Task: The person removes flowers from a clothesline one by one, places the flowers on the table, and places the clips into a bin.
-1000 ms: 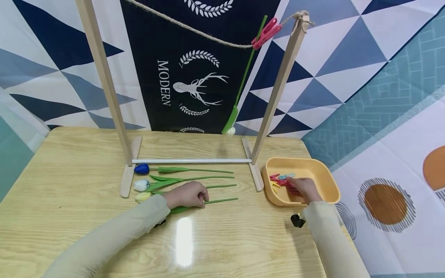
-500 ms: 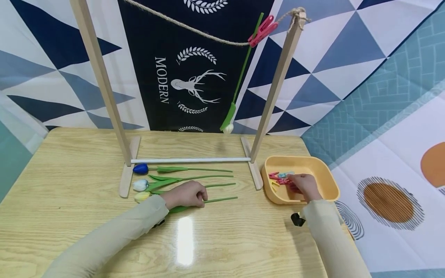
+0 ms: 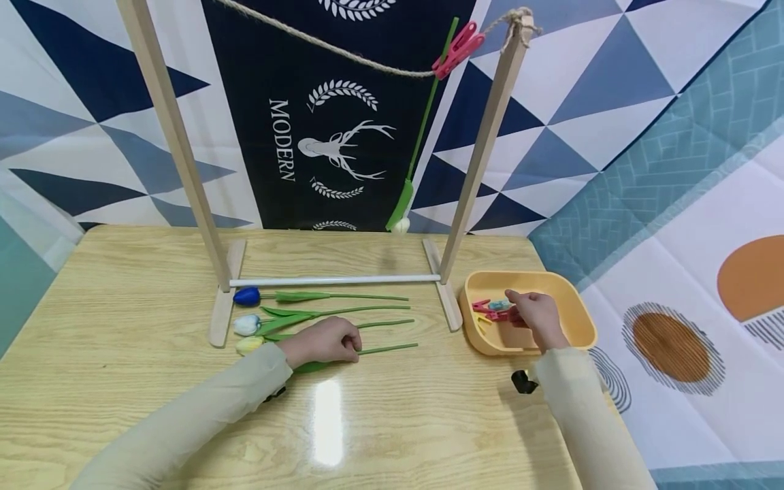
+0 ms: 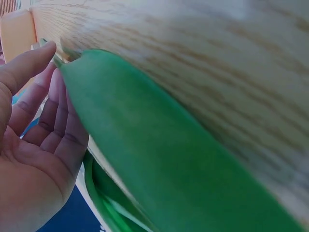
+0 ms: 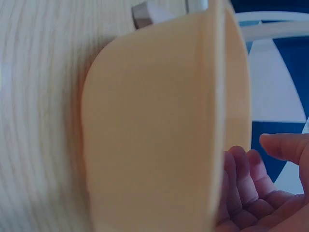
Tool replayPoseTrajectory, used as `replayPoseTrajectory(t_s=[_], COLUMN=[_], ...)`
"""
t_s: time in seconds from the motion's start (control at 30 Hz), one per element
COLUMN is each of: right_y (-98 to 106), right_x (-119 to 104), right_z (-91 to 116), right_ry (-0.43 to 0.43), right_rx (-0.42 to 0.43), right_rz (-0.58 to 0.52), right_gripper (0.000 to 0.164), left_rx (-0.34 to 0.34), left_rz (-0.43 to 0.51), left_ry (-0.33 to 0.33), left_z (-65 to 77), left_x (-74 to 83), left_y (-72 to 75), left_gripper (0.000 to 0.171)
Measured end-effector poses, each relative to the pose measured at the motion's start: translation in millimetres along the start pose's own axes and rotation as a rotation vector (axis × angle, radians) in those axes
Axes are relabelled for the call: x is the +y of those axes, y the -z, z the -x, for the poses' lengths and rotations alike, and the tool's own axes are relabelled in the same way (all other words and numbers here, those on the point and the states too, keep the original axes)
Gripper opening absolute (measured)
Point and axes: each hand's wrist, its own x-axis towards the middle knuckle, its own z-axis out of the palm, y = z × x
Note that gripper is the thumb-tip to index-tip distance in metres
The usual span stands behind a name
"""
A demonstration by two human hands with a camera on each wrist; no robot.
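Observation:
Near the middle of the table, my left hand point(image 3: 327, 340) pinches the stem of the nearest artificial tulip point(image 3: 392, 348); its bloom is hidden under my arm. In the left wrist view, thumb and forefinger meet around that stem beside a broad green leaf point(image 4: 145, 135). My right hand point(image 3: 539, 316) is over the yellow basin point(image 3: 569, 299), beside red clothespins point(image 3: 482, 307), a light blue clothespin point(image 3: 499, 305) and yellow clothespins point(image 3: 484, 322). From the right wrist, its thumb stands apart from the loosely bent fingers, and nothing shows between them.
Blue point(image 3: 248, 297), white point(image 3: 247, 324) and yellow point(image 3: 250, 345) tulips lie side by side beyond my left hand. Behind them stands a wooden frame point(image 3: 486, 150) with a rope point(image 3: 343, 52). A red clothespin point(image 3: 458, 50) holds a white tulip point(image 3: 401, 226) head-down there.
My right hand has risen slightly from among the clothespins, its fingertips shifting away from the light blue one. The left hand keeps its place on the stem. The head view has tilted a little.

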Motion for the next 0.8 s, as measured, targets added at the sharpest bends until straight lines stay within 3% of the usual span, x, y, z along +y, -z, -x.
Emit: replayPoseTrajectory(t_s=[0.23, 0.53, 0.67, 0.8], right_y=[-3.3, -9.2, -11.3, -14.2], right_x=[-23.3, -50.5, -62.3, -76.4], right_z=[15.5, 32.3, 39.1, 45.8], right_ry=[0.07, 0.17, 0.211, 0.271], right_rx=[-0.002, -0.023, -0.039, -0.039], right_rz=[-0.033, -0.036, -0.022, -0.002], right_gripper=[0.045, 0.042, 0.052, 0.058], left_rx=[0.014, 0.03, 0.09, 0.175], left_rz=[-0.012, 0.08, 0.095, 0.104], left_ry=[-0.01, -0.039, -0.054, -0.042], left_z=[4.2, 6.1, 6.9, 5.7], left_x=[2.5, 13.1, 20.2, 31.4], left_y=[6.5, 18.4, 30.3, 46.2], left_gripper=[0.007, 0.016, 0.028, 0.029])
